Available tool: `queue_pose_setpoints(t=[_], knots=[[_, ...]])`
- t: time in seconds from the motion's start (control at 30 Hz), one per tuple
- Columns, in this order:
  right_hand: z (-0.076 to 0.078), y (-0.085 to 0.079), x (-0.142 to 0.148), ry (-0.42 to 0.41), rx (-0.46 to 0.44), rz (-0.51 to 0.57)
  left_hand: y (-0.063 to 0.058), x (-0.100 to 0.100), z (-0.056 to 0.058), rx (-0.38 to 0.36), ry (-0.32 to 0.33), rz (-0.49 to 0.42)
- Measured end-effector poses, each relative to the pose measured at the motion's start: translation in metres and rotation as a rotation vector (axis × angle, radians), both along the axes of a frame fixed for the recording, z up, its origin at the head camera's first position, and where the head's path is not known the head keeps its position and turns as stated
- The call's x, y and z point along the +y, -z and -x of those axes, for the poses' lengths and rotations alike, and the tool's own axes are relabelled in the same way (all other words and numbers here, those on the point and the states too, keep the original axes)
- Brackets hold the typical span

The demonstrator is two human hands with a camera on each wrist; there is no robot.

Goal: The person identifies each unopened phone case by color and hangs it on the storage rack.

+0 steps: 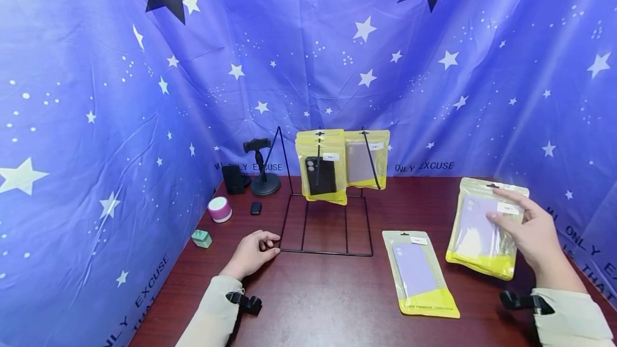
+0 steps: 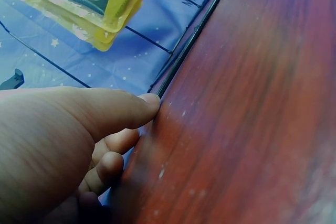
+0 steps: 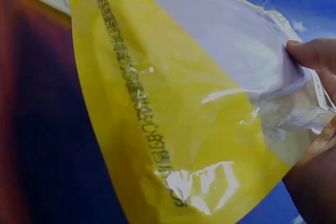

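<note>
My left hand (image 1: 254, 253) pinches the front left corner of a black wire display rack (image 1: 328, 253); in the left wrist view its thumb (image 2: 142, 106) lies at the wire, fingers curled beneath. On the rack's hooks hang packaged phone cases: a black phone case (image 1: 322, 175) in front, a lavender phone case (image 1: 359, 162) to its right. At the far right my right hand (image 1: 535, 234) grips a lavender phone case (image 1: 477, 226) in a clear and yellow bag, thumb on its face; several yellow bag edges overlap at the bottom. Another bagged lavender phone case (image 1: 416, 269) lies flat on the table, left of that hand.
A black phone stand (image 1: 265, 175), a black box-shaped object (image 1: 233, 180), a pink and white round container (image 1: 219, 209), a small black item (image 1: 256, 208) and a green charger-like cube (image 1: 201, 239) stand left of the rack. Starry blue cloth (image 1: 308, 58) encloses the reddish-brown table (image 1: 308, 304).
</note>
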State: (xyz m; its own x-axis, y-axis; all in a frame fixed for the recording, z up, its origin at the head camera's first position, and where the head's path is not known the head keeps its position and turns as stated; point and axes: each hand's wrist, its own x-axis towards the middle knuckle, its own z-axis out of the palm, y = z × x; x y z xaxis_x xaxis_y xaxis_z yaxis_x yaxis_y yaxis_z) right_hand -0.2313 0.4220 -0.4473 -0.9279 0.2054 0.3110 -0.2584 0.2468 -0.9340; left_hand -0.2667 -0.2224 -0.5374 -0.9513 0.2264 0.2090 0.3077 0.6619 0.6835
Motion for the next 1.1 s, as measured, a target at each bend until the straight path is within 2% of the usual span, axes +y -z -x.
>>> queue_pose_setpoints(t=[0.07,0.23,0.57,0.83,1.1], knots=[[0.001,-0.009,-0.004,-0.052,0.003,0.075,0.0,0.0,0.0,0.003,-0.001,0.002],[0.005,-0.029,-0.018,-0.109,0.069,0.173,0.0,-0.001,0.0,0.001,-0.011,0.006],[0.011,-0.063,-0.053,-0.207,0.238,0.203,0.0,0.0,-0.001,-0.004,-0.016,0.017],[0.014,-0.082,-0.078,-0.244,0.333,0.206,-0.001,0.001,-0.001,-0.009,-0.015,0.02],[0.011,-0.097,-0.095,-0.271,0.493,0.306,-0.002,0.001,0.0,-0.009,-0.013,0.012]])
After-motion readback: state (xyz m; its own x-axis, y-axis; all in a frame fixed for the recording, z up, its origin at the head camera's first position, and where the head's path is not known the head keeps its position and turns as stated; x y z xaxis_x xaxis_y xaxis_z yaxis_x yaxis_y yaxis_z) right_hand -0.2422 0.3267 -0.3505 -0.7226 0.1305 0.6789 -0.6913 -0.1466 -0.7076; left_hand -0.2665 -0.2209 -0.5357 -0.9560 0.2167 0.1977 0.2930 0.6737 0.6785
